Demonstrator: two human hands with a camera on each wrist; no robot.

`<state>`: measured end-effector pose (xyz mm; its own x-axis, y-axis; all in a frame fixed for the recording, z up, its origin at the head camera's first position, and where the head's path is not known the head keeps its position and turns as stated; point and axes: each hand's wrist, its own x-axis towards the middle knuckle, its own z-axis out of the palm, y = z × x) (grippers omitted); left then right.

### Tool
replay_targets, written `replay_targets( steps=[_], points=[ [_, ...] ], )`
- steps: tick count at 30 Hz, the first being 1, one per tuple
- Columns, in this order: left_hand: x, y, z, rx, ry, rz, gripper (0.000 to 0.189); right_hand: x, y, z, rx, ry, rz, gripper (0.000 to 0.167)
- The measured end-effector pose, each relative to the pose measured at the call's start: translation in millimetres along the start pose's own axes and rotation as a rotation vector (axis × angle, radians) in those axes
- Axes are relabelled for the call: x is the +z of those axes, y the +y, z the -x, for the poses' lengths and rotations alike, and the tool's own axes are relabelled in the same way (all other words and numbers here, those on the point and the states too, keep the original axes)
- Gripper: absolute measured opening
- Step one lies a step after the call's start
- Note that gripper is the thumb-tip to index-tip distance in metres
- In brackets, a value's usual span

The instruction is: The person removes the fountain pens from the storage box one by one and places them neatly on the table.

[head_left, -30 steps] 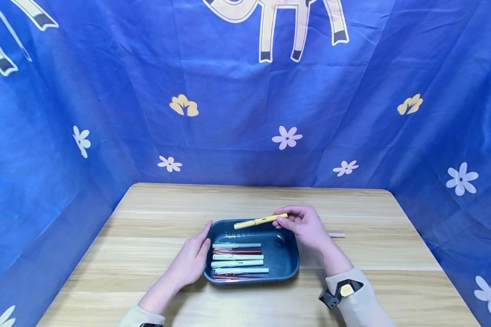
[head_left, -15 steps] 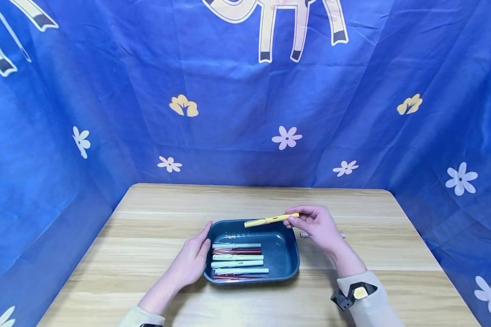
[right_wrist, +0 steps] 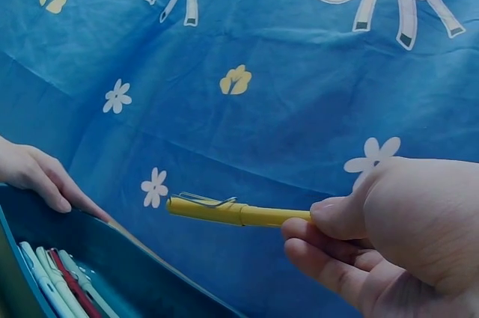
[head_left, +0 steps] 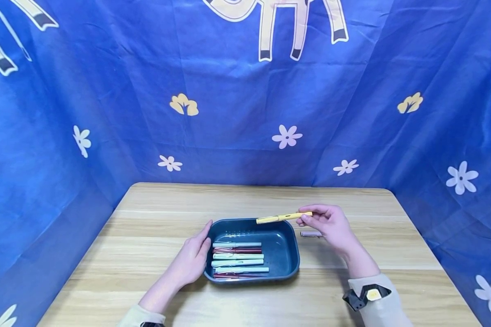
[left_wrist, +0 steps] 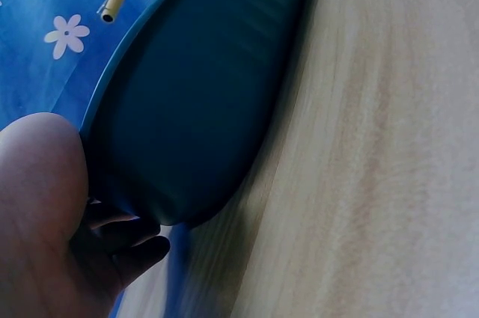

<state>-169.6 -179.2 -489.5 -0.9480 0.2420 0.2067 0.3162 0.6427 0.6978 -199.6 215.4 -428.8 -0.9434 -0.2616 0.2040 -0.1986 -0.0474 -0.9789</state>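
My left hand (head_left: 191, 260) grips the left end of a dark teal plastic bin (head_left: 281, 254), its thumb at the rim and its fingers against the outside in the left wrist view. Between thumb and fingertips, my right hand (head_left: 329, 225) pinches one end of a yellow pen (head_left: 283, 218). This pen is capped, with a wire clip (right_wrist: 206, 200), and points left above the bin's far right rim. Inside the bin, several capped pens lie side by side: pale green and pale blue ones (head_left: 238, 263), and dark red ones (head_left: 247, 250).
A pale purple pen (head_left: 310, 234) lies on the wooden table (head_left: 167, 204) right of the bin, partly hidden by my right hand. A blue patterned curtain (head_left: 237, 154) stands behind the table and along both sides.
My right hand has moved right with the yellow pen, from over the bin's middle toward its right end. More of the purple pen's left end shows. The left hand and bin stay put.
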Motion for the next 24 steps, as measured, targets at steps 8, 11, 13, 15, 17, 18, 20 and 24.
replay_targets(
  steps=[8,11,13,15,17,18,20,24],
  points=[
    [0.8,0.8,-0.2,0.019,0.011,-0.004,0.053,-16.0,1.5,7.4,-0.009,0.021,0.016,0.029],
    [0.3,2.0,-0.1,0.015,0.008,-0.002,0.054,-21.4,2.0,10.2,-0.010,0.030,0.018,0.029],
    [0.2,2.6,-0.4,0.011,0.005,0.000,0.054,-25.0,2.3,12.3,-0.010,0.037,0.016,0.028],
    [0.1,2.8,-0.7,0.010,0.002,0.002,0.054,-28.1,2.4,14.7,-0.013,0.039,0.008,0.028],
    [0.1,2.9,-1.0,0.012,0.001,0.002,0.054,-31.4,2.5,17.2,-0.013,0.041,0.002,0.027],
    [0.0,2.7,-1.0,0.013,0.001,0.002,0.054,-33.1,2.9,18.4,-0.014,0.043,0.002,0.027],
    [0.1,2.2,-1.2,0.012,0.001,0.001,0.054,-36.4,3.9,20.8,-0.012,0.051,-0.003,0.027],
    [0.2,1.1,-1.0,0.007,0.001,0.001,0.054,-43.4,7.2,24.8,-0.014,0.063,-0.004,0.027]
  ],
)
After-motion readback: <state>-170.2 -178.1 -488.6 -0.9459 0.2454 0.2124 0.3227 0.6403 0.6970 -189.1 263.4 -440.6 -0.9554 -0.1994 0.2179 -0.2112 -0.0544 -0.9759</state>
